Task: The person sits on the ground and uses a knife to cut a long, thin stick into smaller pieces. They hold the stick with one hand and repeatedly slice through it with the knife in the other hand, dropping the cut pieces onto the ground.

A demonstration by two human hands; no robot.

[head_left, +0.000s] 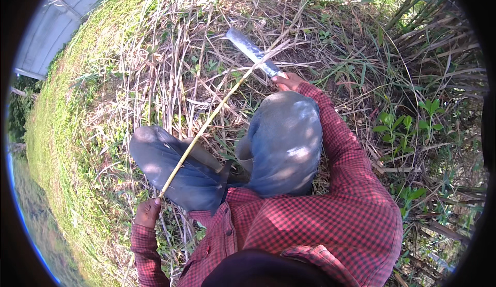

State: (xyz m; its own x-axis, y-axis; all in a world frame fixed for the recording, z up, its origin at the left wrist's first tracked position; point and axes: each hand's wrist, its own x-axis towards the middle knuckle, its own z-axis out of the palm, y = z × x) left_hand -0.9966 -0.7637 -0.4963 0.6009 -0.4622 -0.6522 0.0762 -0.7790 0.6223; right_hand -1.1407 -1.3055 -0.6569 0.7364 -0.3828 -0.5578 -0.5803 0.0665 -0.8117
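My left hand (pixel 148 212), low on the left beside my thigh, is closed around the lower end of a long yellowish stalk (pixel 213 115). The stalk slants up and to the right, across my left leg and between my knees. My right hand (pixel 290 82), just beyond my right knee, grips the handle of a machete (pixel 251 49). Its broad, straight blade points up and to the left. The stalk crosses the blade near its middle; whether they touch I cannot tell. Thinner dry leaves trail from the stalk's far end.
My bent knees in blue trousers (pixel 285 137) fill the middle. Cut dry stalks (pixel 155 80) lie thickly on the ground ahead. Green leafy plants (pixel 398 127) and dense tall grass (pixel 444 70) stand at the right. Short grass (pixel 57 147) and a pale panelled surface (pixel 57 23) are at the left.
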